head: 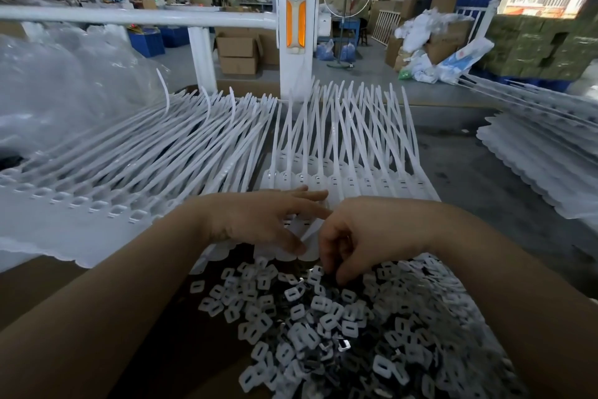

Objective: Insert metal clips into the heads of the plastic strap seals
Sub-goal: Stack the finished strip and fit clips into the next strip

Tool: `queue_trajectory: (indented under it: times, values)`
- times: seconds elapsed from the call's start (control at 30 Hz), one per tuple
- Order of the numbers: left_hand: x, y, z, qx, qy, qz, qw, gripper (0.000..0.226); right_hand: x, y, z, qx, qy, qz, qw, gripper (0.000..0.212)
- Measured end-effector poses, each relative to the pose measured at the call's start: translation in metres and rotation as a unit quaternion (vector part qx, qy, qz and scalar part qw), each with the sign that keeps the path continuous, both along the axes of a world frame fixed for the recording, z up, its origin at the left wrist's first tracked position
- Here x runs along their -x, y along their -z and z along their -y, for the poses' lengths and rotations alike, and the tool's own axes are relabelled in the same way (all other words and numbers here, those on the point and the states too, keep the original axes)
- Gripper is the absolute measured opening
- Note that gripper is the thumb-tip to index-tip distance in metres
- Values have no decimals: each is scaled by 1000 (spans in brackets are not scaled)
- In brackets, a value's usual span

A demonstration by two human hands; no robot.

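Strap seals point(343, 152) are laid out in a white row across the middle of the bench, heads toward the person, with 1 more batch point(106, 172) spread at the left. Metal clips point(339, 327) are heaped loose just below them. The left hand point(259, 220) is rested flat on the seal heads, fingers straight. The right hand point(349, 236), touching it, is curled down into the clips; whether 1 is pinched cannot be told.

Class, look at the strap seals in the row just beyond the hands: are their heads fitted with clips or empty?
Fitted: the strap seals show dark slotted inserts in their heads.
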State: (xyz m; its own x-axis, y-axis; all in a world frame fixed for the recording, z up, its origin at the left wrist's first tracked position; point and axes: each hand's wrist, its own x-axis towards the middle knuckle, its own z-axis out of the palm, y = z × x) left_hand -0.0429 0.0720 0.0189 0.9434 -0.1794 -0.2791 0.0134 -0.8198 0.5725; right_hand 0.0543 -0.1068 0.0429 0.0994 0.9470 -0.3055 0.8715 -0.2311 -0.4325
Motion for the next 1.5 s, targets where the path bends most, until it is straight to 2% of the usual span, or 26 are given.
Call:
queue_trajectory:
  times: [0.17, 0.27, 0.4, 0.47, 0.6, 0.7, 0.8, 1.07, 1.23, 1.4, 1.5]
  values:
    - [0, 3, 0, 40, -4, 14, 999, 63, 1, 1, 2, 2, -5, -8, 1000, 13]
    - [1, 3, -3, 135, -56, 48, 988, 46, -2, 0, 3, -58, 35, -40, 997, 11]
    - [-2, 0, -9, 276, -236, 142, 921, 16, -9, 6, 0, -241, 149, -58, 957, 14]
    - [-4, -3, -10, 314, -267, 122, 903, 13, -10, 11, -2, -303, 176, -38, 936, 16]
    - [-3, -5, -7, 346, -248, 62, 903, 10, -9, 17, -5, -355, 184, 1, 916, 16]
    - [-2, -6, -5, 346, -234, 62, 907, 9, -9, 17, -5, -364, 188, -1, 912, 16]
    - [-1, -10, -4, 337, -214, 81, 913, 9, -9, 17, -5, -351, 197, -51, 914, 14]
    - [2, -12, -1, 256, -202, 106, 939, 9, -7, 20, -7, -328, 213, -92, 916, 11]
    - [2, -11, -4, 337, -226, 51, 913, 11, -8, 19, -6, -331, 212, -109, 913, 4]
    - [1, -12, -8, 373, -260, 34, 890, 12, -13, 17, -4, -331, 241, -123, 904, 10]
    - [-1, -10, -10, 366, -279, 34, 887, 7, -18, 14, 0, -240, 217, -111, 940, 10]
